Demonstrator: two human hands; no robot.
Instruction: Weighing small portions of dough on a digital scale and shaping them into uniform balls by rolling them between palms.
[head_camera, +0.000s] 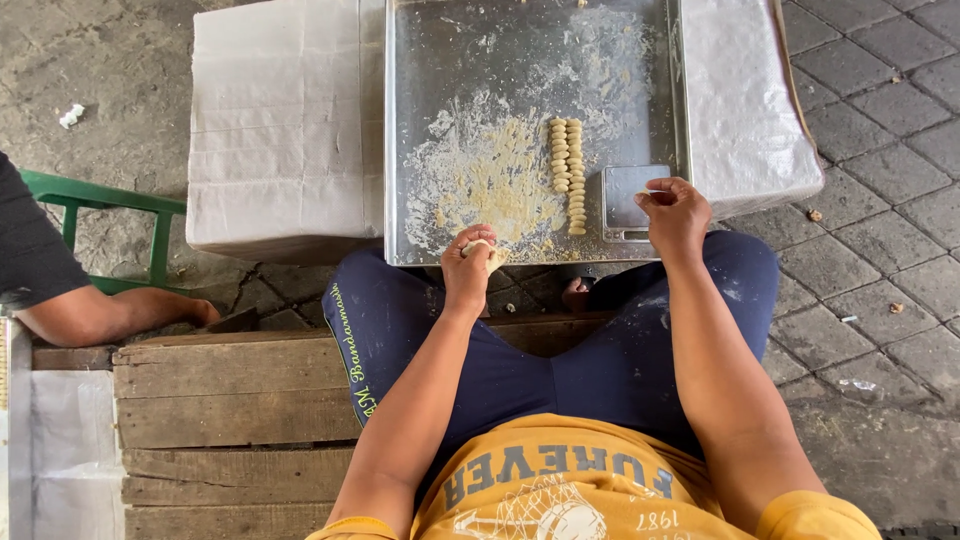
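Note:
My left hand (468, 268) is at the near edge of a metal tray (420, 60) and is closed on a small lump of pale dough (490, 254). My right hand (676, 212) pinches a tiny bit of dough beside a small flat metal scraper (628, 192) lying on the tray's near right corner. Two rows of small shaped dough pieces (567, 170) lie in the middle of the tray, next to a patch of flour and crumbs (490, 180).
The tray rests on a box wrapped in white paper (285, 130). I sit on a wooden plank bench (230, 420). Another person's arm (100, 312) lies at the left, near a green frame (110, 215). Paving stones (880, 120) are at the right.

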